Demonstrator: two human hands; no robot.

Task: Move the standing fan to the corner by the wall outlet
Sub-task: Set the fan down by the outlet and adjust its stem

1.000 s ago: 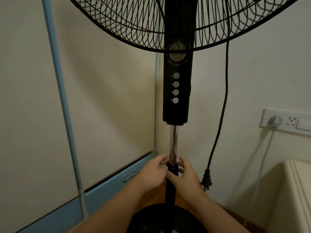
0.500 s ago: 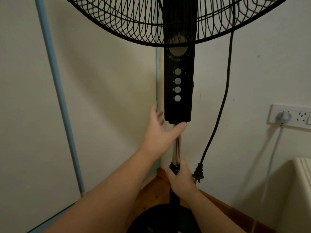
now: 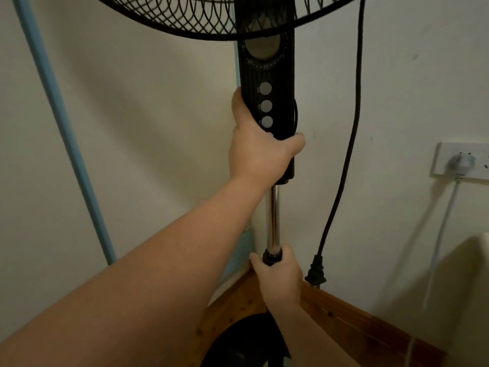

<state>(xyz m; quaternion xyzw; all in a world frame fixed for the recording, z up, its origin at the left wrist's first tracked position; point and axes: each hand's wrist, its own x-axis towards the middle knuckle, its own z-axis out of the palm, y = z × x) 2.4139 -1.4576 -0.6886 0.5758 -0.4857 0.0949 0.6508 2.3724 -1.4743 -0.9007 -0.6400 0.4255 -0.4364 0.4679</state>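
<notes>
The fan [image 3: 267, 107] stands in a corner where two pale walls meet, its dark round base [image 3: 243, 343] on a wooden floor [image 3: 232, 308] edged by a wooden skirting board [image 3: 370, 329]. A wall outlet [image 3: 461, 161] sits on the right-hand wall, near the fan, with a pale plug [image 3: 461, 160] in it and a white cable [image 3: 440, 234] hanging below. A light blue pipe [image 3: 60, 123] runs down the left-hand wall.

The left hand [image 3: 260, 144] grips the lower end of the black control column, thumb across the front and fingers curled round it. The right hand [image 3: 280, 276] is clamped round the black collar [image 3: 271, 256] at the foot of the chrome pole [image 3: 272, 215]. The fan's black cord [image 3: 352, 144] hangs loose on the right, its plug [image 3: 316, 272] dangling just beside the right hand.

The fan's grille [image 3: 185, 17] is cut off at the top, and most of the base is hidden by the arms. A pale object [image 3: 473, 300] at the lower right is cut off and hard to identify. The lowest button is covered by the left thumb.
</notes>
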